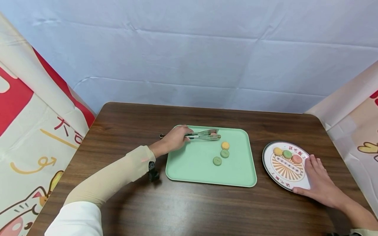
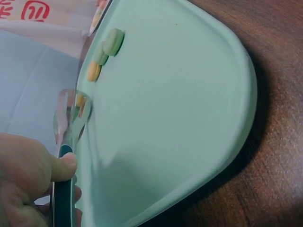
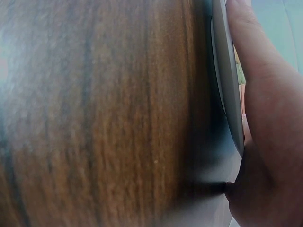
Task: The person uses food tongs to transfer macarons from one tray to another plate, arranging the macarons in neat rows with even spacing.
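Note:
My left hand (image 1: 175,138) grips a pair of metal tongs (image 1: 203,134) with slotted ends and dark handles, low over the green tray (image 1: 189,168). A pinkish macaron (image 1: 214,133) shows at the tong ends, partly hidden by them; I cannot tell whether they pinch it. Close by on the tray lie a yellow macaron (image 1: 225,145) and two green macarons (image 1: 224,153). At the right, my right hand (image 1: 322,183) rests spread along the edge of a round white plate (image 1: 268,157), its thumb over the rim. The plate bears a yellow, a green and a pink macaron (image 1: 297,159) in a row.
Tray and plate stand apart on a brown wooden table (image 1: 141,209). A pale blue cloth (image 1: 189,59) hangs behind the table, and printed cloths (image 1: 38,131) hang at its left and right sides.

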A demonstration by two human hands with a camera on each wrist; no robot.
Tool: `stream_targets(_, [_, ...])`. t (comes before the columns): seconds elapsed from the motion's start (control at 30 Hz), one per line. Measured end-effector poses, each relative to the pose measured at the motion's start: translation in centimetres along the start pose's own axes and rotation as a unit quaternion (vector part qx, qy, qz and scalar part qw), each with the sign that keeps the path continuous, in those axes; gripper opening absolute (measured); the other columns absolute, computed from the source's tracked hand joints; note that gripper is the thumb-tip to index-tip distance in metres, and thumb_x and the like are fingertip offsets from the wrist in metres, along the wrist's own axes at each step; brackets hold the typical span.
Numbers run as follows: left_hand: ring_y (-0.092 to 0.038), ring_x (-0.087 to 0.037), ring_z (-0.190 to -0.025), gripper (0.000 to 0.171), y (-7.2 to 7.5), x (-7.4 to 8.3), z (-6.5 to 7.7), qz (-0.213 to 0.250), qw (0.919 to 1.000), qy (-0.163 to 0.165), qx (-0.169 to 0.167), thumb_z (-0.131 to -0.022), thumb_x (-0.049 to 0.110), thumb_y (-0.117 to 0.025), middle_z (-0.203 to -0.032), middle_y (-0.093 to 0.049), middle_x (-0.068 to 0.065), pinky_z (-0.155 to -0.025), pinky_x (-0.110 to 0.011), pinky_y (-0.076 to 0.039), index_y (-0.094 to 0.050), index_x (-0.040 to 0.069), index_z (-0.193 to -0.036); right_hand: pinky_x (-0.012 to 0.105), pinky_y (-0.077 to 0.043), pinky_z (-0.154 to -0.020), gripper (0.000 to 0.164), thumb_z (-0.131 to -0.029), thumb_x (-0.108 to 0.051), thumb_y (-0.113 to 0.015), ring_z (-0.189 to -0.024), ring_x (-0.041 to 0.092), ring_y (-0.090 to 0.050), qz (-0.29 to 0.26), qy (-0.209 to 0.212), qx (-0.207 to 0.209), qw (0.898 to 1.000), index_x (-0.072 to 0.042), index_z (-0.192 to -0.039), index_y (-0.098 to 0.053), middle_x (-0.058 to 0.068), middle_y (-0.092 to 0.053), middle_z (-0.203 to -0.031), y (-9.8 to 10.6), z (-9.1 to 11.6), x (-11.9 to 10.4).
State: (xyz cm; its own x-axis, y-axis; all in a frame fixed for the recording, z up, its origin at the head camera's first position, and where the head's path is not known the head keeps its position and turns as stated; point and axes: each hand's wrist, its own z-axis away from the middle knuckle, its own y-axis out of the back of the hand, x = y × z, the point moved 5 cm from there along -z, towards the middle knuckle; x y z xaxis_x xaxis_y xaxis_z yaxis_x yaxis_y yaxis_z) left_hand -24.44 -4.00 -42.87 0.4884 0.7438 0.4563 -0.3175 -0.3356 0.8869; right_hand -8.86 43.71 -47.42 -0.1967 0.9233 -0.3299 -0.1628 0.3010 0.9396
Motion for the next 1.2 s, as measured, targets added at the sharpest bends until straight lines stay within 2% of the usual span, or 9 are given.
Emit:
stream_targets(0.13, [-0.041,-0.031,-0.145,0.037,0.2,0.1,0.0,-0.002,1.0000,0.002,-0.001,-0.101,0.010,-0.064,-0.140,-0.062,-0.013,-0.117,-0.044,-0.034,-0.063,0.004,-0.138,0.039,0.027,-0.114,0.126,-0.084,-0.042,-0.080,-0.146,0.047,0.027,0.001,0.001,-0.001,1.000,0.023,-0.150,0.005,0.042,0.018,-0.156,0.0,0.0,0.1])
stream_targets(0.4, [-0.045,-0.030,-0.142,0.037,0.7,0.4,0.1,0.010,0.9999,-0.003,0.001,-0.102,0.009,-0.063,-0.141,-0.060,-0.014,-0.114,-0.044,-0.039,-0.062,0.003,-0.139,0.037,0.026,-0.114,0.127,-0.083,-0.041,-0.081,-0.146,0.047,0.027,0.002,0.007,0.004,1.000,0.023,-0.150,0.005,0.043,0.017,-0.156,-0.2,0.0,0.2])
stream_targets(0.57, [-0.058,-0.028,-0.125,0.036,1.2,0.6,0.1,0.002,0.9999,-0.011,0.009,-0.102,0.008,-0.063,-0.133,-0.062,-0.014,-0.103,-0.041,-0.049,-0.062,0.002,-0.138,0.037,0.027,-0.114,0.126,-0.084,-0.042,-0.080,-0.146,0.046,0.028,0.002,0.003,0.000,1.000,0.023,-0.149,0.005,0.042,0.018,-0.156,-0.1,0.0,0.2])
stream_targets(0.67, [-0.061,-0.028,-0.120,0.036,1.4,0.7,0.0,0.000,0.9998,-0.014,0.012,-0.102,0.009,-0.064,-0.130,-0.063,-0.014,-0.099,-0.040,-0.051,-0.063,0.002,-0.137,0.037,0.027,-0.114,0.126,-0.084,-0.042,-0.080,-0.146,0.046,0.028,0.003,0.002,0.001,1.000,0.024,-0.149,0.005,0.043,0.018,-0.156,-0.1,0.0,0.1])
stream_targets(1.2, [-0.061,-0.027,-0.121,0.035,1.9,1.3,0.0,0.005,0.9995,-0.028,0.015,-0.101,0.009,-0.065,-0.132,-0.063,-0.014,-0.099,-0.040,-0.051,-0.064,0.002,-0.136,0.038,0.026,-0.115,0.127,-0.083,-0.042,-0.082,-0.146,0.046,0.027,0.007,0.008,0.006,1.000,0.024,-0.149,0.004,0.044,0.016,-0.156,-0.1,0.0,0.0])
